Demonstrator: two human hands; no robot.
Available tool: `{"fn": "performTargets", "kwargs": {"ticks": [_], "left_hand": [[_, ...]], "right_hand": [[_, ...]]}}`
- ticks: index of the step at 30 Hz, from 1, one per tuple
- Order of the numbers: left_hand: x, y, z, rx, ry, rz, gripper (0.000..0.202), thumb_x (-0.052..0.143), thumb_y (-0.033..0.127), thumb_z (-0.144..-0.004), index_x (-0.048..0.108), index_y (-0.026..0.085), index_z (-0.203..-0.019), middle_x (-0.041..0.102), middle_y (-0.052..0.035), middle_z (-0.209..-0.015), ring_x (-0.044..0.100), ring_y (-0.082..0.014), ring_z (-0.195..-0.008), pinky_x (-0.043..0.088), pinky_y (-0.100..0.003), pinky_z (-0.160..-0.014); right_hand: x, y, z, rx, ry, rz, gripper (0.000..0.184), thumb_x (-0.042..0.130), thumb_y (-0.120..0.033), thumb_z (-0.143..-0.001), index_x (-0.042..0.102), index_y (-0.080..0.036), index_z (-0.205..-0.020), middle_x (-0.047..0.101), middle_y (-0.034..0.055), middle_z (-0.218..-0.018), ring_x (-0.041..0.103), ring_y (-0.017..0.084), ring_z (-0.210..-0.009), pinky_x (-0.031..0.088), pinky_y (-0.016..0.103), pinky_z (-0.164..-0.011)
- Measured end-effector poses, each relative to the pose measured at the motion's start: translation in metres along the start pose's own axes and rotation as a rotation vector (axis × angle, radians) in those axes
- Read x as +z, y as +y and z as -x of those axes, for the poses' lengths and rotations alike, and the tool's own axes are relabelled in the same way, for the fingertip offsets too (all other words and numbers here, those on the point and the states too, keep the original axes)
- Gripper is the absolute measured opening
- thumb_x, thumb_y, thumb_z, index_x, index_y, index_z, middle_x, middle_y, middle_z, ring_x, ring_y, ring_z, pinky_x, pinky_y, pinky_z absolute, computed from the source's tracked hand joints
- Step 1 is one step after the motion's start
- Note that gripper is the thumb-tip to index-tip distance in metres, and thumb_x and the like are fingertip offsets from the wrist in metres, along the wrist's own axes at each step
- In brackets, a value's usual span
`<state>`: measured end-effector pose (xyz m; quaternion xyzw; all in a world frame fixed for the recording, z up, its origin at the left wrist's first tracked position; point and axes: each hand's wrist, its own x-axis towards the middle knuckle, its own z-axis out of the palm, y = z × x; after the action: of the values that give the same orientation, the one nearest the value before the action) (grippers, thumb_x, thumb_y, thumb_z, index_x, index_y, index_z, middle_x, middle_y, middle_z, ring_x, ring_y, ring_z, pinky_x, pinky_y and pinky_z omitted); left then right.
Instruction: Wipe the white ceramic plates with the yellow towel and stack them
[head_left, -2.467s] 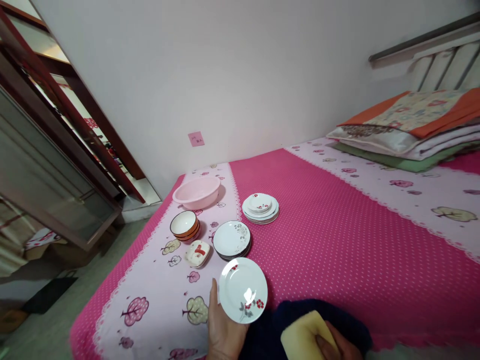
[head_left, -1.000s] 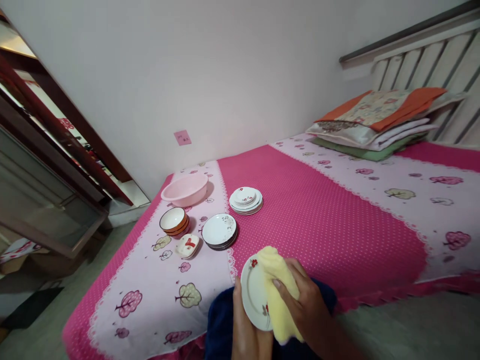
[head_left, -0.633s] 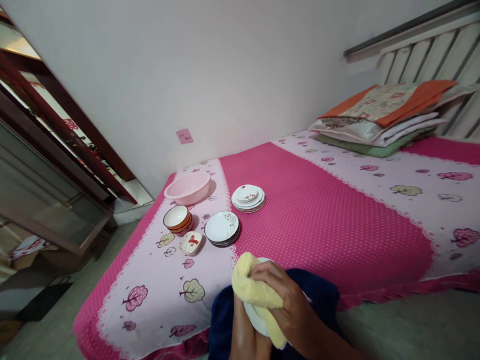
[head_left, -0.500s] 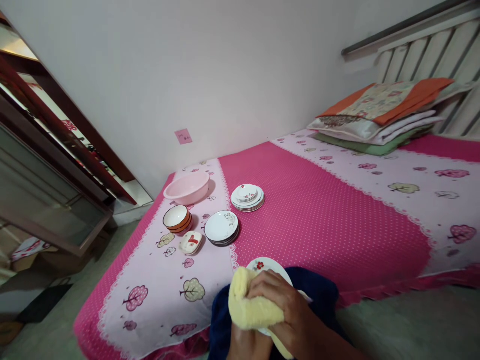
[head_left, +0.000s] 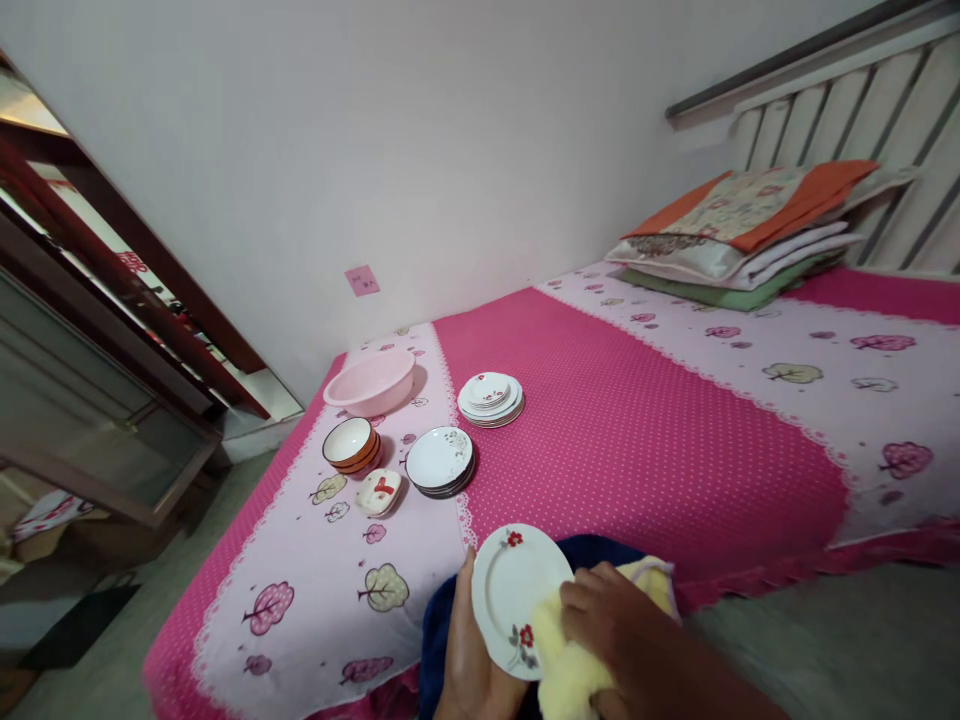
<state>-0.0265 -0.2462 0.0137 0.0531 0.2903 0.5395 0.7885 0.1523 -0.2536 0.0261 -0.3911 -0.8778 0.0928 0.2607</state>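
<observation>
A white plate [head_left: 514, 590] with red flowers is tilted up above a dark blue cloth at the bed's front edge. My left hand [head_left: 469, 650] grips it from the left and below, the thumb along its rim. In my right hand [head_left: 611, 625] is a bunched yellow towel [head_left: 566, 660], its fingers closed over the cloth. The towel touches the plate's lower right edge. Part of the plate's right side is hidden behind the towel and hand.
On the bed [head_left: 622, 430] stand a pink basin [head_left: 371, 385], stacked bowls [head_left: 351, 442], a small square dish [head_left: 379, 492], a stack of dark-rimmed plates [head_left: 439, 458] and a stack of smaller plates [head_left: 487, 392]. Folded bedding [head_left: 742, 235] lies at the back right.
The towel and my right hand have moved from over the plate to its right side, uncovering its face. My left hand now shows at the plate's left edge. The view has shifted slightly.
</observation>
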Motion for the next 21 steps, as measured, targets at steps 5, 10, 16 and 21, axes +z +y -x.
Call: {"fn": "performTargets", "kwargs": {"ticks": [5, 10, 16, 21], "left_hand": [[-0.013, 0.006, 0.002, -0.091, -0.008, -0.041, 0.052, 0.056, 0.058, -0.093, 0.075, 0.016, -0.117, 0.077, -0.0149, -0.113, 0.067, -0.0371, -0.113, 0.046, -0.055, -0.103], [-0.009, 0.009, 0.0, -0.054, -0.022, -0.038, 0.057, 0.054, 0.06, -0.09, 0.074, 0.016, -0.12, 0.076, -0.0159, -0.11, 0.067, -0.036, -0.111, 0.049, -0.051, -0.1], [-0.016, 0.015, -0.005, 0.031, 0.008, -0.062, 0.056, 0.063, 0.062, -0.083, 0.073, 0.015, -0.111, 0.074, -0.012, -0.088, 0.071, -0.0311, -0.084, 0.058, -0.044, -0.078], [-0.036, 0.03, 0.007, 0.15, -0.012, -0.081, 0.061, 0.043, 0.068, -0.09, 0.07, 0.023, -0.12, 0.072, -0.0118, -0.077, 0.071, -0.032, -0.074, 0.059, -0.046, -0.067]], "right_hand": [[-0.011, 0.033, -0.011, 0.119, 0.298, 0.06, 0.023, 0.05, -0.01, -0.076, 0.062, -0.021, -0.092, 0.071, 0.0109, -0.091, 0.066, 0.029, -0.083, 0.054, 0.042, -0.075], [-0.016, 0.028, -0.017, -0.147, 0.502, -0.014, 0.023, 0.046, -0.026, -0.097, 0.058, -0.02, -0.117, 0.07, 0.0112, -0.111, 0.066, 0.025, -0.105, 0.053, 0.037, -0.089], [0.044, -0.012, -0.031, -0.396, 0.556, 0.021, 0.027, 0.042, -0.017, -0.105, 0.06, -0.023, -0.086, 0.077, -0.0025, -0.099, 0.067, 0.015, -0.096, 0.049, 0.029, -0.09], [0.061, -0.025, -0.039, -0.386, 0.585, 0.032, 0.026, 0.042, -0.018, -0.106, 0.065, -0.022, -0.094, 0.077, -0.0017, -0.102, 0.065, 0.016, -0.097, 0.047, 0.031, -0.088]]}}
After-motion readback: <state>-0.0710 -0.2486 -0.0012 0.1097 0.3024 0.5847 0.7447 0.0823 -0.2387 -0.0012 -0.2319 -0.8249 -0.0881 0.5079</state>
